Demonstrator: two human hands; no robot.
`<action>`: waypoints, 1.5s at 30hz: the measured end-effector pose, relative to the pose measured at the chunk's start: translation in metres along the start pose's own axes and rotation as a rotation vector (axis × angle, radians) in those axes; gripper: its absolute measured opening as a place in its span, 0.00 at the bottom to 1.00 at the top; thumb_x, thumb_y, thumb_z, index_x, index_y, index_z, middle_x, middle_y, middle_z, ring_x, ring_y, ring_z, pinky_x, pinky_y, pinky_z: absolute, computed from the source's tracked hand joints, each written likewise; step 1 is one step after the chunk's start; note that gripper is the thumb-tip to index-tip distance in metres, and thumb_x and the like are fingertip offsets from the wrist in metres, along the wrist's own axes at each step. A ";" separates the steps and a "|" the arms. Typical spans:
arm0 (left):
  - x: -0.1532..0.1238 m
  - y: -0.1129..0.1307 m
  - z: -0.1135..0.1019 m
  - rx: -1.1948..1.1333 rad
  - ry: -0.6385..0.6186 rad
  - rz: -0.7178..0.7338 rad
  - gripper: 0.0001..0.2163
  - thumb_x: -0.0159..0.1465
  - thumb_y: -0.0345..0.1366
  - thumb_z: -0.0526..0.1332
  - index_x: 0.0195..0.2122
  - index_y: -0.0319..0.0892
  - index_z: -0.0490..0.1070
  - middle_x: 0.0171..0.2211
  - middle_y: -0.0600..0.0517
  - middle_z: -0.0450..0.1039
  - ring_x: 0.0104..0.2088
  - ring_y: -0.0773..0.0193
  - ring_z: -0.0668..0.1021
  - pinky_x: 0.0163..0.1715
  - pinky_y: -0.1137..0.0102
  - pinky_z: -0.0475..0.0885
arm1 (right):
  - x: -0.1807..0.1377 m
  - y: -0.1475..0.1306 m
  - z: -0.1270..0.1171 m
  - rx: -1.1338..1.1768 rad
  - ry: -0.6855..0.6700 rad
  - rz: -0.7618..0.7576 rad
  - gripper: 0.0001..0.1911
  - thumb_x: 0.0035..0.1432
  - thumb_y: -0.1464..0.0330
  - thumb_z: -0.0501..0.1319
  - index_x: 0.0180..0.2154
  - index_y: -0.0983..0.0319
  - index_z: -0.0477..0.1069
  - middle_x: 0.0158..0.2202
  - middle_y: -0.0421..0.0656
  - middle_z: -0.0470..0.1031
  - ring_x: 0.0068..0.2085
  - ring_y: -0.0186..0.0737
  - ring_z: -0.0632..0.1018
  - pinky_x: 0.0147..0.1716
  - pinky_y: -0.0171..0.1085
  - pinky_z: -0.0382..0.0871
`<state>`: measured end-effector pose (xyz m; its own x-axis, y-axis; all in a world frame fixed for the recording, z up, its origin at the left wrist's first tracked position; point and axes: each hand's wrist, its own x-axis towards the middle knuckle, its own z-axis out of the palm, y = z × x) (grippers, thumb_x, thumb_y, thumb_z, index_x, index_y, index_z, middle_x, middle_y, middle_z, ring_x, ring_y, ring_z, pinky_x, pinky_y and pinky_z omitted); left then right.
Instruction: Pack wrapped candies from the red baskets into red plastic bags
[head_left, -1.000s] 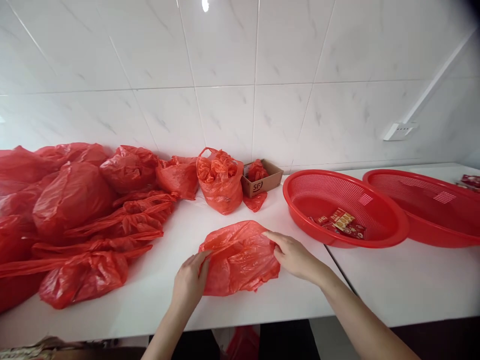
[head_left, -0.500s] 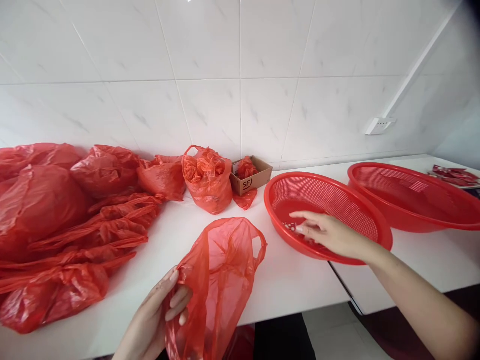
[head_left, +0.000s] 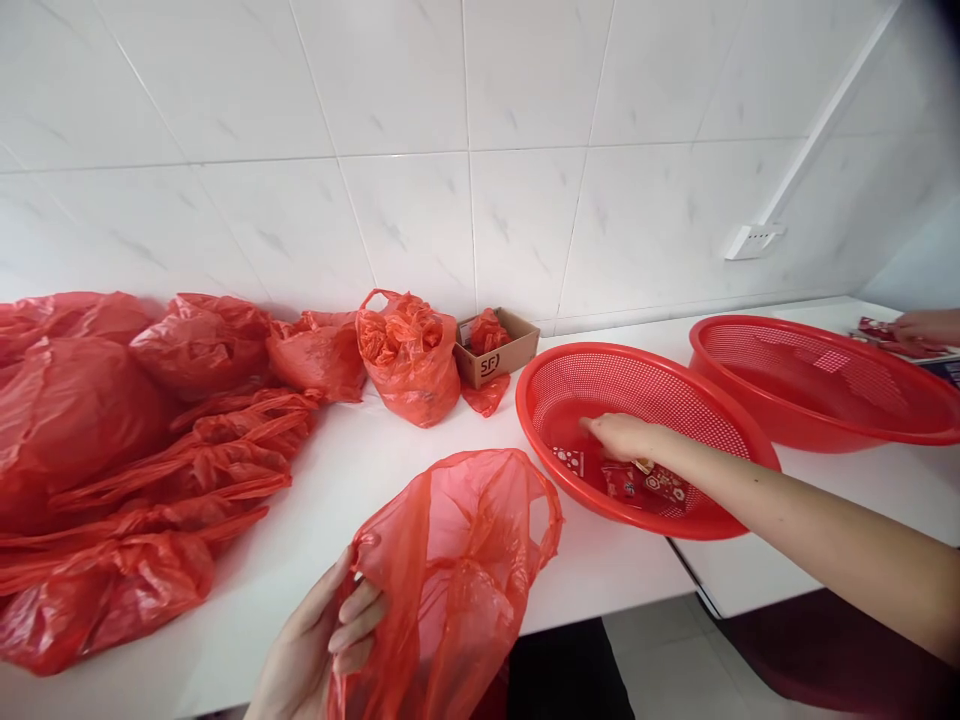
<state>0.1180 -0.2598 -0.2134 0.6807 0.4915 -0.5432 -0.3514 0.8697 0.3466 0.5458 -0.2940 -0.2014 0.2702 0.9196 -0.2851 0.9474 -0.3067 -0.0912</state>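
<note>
Red bag (head_left: pixel 469 570) gripped in fingers (head_left: pixel 360 630) of left hand (head_left: pixel 311 635); right hand (head_left: pixel 621 436) inside red basket (head_left: pixel 660 385), cannot tell its hold.

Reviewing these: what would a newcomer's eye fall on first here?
Probably the heap of bulging red plastic bags at the left. Next, the translucent red plastic bag that the left hand holds at front centre, and the round red perforated plastic basin to its right, with the right hand inside, near small red patterned packets.
</note>
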 end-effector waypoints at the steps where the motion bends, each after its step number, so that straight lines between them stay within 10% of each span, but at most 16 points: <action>1: 0.002 0.000 -0.002 -0.013 0.001 0.019 0.26 0.47 0.41 0.75 0.17 0.40 0.54 0.15 0.63 0.45 0.11 0.84 0.51 0.10 0.87 0.56 | 0.002 0.003 -0.002 -0.003 -0.021 0.021 0.19 0.47 0.79 0.62 0.43 0.63 0.75 0.42 0.55 0.78 0.42 0.54 0.79 0.35 0.42 0.68; 5: 0.004 -0.001 -0.003 -0.082 -0.014 0.080 0.22 0.48 0.36 0.75 0.21 0.39 0.58 0.18 0.62 0.53 0.13 0.84 0.58 0.12 0.88 0.59 | 0.007 0.019 -0.014 0.018 -0.127 0.077 0.06 0.50 0.73 0.64 0.34 0.63 0.73 0.37 0.52 0.77 0.37 0.49 0.78 0.30 0.39 0.65; 11: 0.006 -0.004 -0.004 -0.146 -0.045 0.073 0.18 0.50 0.32 0.75 0.22 0.38 0.62 0.18 0.62 0.56 0.13 0.83 0.61 0.13 0.88 0.62 | -0.002 0.023 -0.018 0.083 -0.277 0.090 0.16 0.36 0.73 0.72 0.31 0.61 0.72 0.32 0.45 0.76 0.32 0.46 0.77 0.26 0.37 0.63; 18: 0.010 -0.008 -0.008 -0.083 -0.121 -0.017 0.20 0.54 0.38 0.73 0.18 0.37 0.61 0.15 0.62 0.52 0.11 0.81 0.62 0.13 0.86 0.65 | -0.006 0.017 -0.035 0.291 -0.157 0.093 0.14 0.41 0.75 0.68 0.33 0.62 0.71 0.28 0.43 0.73 0.28 0.41 0.75 0.25 0.36 0.64; 23: 0.011 -0.011 0.004 -0.096 -0.125 0.040 0.18 0.54 0.36 0.73 0.20 0.37 0.63 0.17 0.61 0.56 0.13 0.82 0.63 0.13 0.86 0.65 | -0.052 -0.043 -0.063 0.781 -0.030 -0.186 0.22 0.60 0.62 0.60 0.56 0.58 0.64 0.46 0.46 0.72 0.36 0.36 0.78 0.37 0.36 0.73; 26: 0.016 -0.015 0.014 -0.100 -0.163 0.005 0.18 0.55 0.36 0.73 0.20 0.37 0.62 0.17 0.61 0.55 0.13 0.82 0.63 0.14 0.86 0.66 | -0.080 -0.110 -0.040 1.080 -0.095 -0.418 0.22 0.58 0.61 0.63 0.54 0.57 0.67 0.45 0.43 0.70 0.37 0.36 0.78 0.38 0.38 0.74; 30: 0.016 -0.017 0.019 -0.184 -0.229 0.019 0.17 0.58 0.34 0.70 0.21 0.38 0.62 0.18 0.60 0.57 0.13 0.81 0.65 0.14 0.88 0.66 | -0.077 -0.172 0.023 0.884 0.011 -0.457 0.17 0.56 0.70 0.62 0.49 0.60 0.70 0.41 0.42 0.74 0.41 0.38 0.76 0.43 0.37 0.71; 34: -0.002 -0.006 0.014 -0.297 -0.209 0.207 0.15 0.71 0.32 0.53 0.25 0.39 0.61 0.22 0.56 0.63 0.16 0.80 0.68 0.14 0.90 0.65 | -0.051 -0.175 0.056 0.575 0.089 -0.384 0.19 0.55 0.76 0.59 0.50 0.64 0.70 0.48 0.51 0.73 0.46 0.47 0.76 0.45 0.43 0.69; 38: -0.015 0.003 0.011 -0.338 -0.162 0.403 0.18 0.74 0.32 0.41 0.28 0.40 0.62 0.24 0.55 0.65 0.16 0.79 0.68 0.13 0.89 0.66 | -0.044 -0.162 0.052 0.388 0.037 -0.410 0.21 0.57 0.76 0.57 0.53 0.62 0.71 0.53 0.53 0.72 0.53 0.52 0.74 0.49 0.45 0.69; 45: -0.007 -0.011 0.019 -0.286 -0.080 0.289 0.20 0.74 0.37 0.40 0.29 0.39 0.65 0.24 0.56 0.61 0.15 0.80 0.66 0.11 0.89 0.65 | -0.075 -0.139 -0.011 0.581 0.190 -0.560 0.18 0.63 0.65 0.58 0.54 0.55 0.71 0.54 0.44 0.74 0.52 0.43 0.76 0.49 0.41 0.71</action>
<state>0.1296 -0.2735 -0.1986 0.5716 0.7222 -0.3894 -0.6923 0.6793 0.2435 0.3957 -0.3173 -0.1567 -0.1418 0.9838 0.1101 0.7247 0.1789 -0.6655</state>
